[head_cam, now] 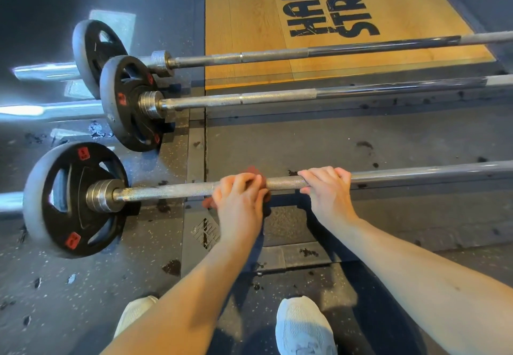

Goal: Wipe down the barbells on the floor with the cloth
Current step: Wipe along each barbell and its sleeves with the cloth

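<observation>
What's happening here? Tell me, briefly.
A person is wiping barbells on a gym floor. The left hand holds a red cloth against the nearest bar, and the right hand grips the same bar just beside it. The middle bar and far bar lie beyond, with no hand on them.

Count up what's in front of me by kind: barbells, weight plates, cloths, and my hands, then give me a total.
barbells: 3
weight plates: 3
cloth: 1
hands: 2, left hand gripping the cloth, right hand gripping the nearest barbell
total: 9
</observation>
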Demonstrator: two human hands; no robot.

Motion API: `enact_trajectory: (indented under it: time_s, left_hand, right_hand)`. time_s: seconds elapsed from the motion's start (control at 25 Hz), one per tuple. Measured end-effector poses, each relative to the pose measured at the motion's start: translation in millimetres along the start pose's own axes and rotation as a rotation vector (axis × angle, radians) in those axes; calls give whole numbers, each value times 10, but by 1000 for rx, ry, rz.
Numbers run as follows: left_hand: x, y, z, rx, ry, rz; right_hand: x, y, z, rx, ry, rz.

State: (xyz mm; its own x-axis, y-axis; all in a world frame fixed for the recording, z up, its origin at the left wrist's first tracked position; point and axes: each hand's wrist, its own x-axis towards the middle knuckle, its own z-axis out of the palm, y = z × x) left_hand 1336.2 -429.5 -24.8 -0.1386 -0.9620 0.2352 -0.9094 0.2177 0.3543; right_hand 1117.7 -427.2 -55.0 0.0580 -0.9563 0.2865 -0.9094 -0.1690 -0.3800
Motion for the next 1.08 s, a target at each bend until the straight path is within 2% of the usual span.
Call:
enact_trajectory:
  time_s: [0.12, 0.24, 0.36, 0.48, 0.6, 0.72, 0.84, 0.96, 1.08]
  left_hand:
    - [117, 432, 173, 9, -100, 171]
    - [156, 119, 120, 51, -42, 172]
    - [72, -267, -41, 76, -2, 112]
    - [160, 66, 55, -7, -86, 102]
    - [259, 321, 151, -1, -149, 227]
    - [209, -186, 49, 48, -102, 294]
    - [125, -547, -103, 59, -87, 234]
    - [192, -201, -37, 21, -114, 151]
    - [276, 204, 84, -4, -180, 234]
  right_hand:
    - [51, 35, -86, 30, -75, -18]
    - [90, 35, -128, 103, -138, 29]
    - [75, -28, -74, 139, -92, 84]
    - [47, -51, -9, 138, 7, 115]
    - [50, 2, -22, 140, 35, 102]
    - [59, 0, -7, 183, 18, 112]
    - [88, -122, 35, 216, 20, 146]
    - [65, -96, 36, 195, 49, 175]
    - [62, -13, 8, 158, 67, 189]
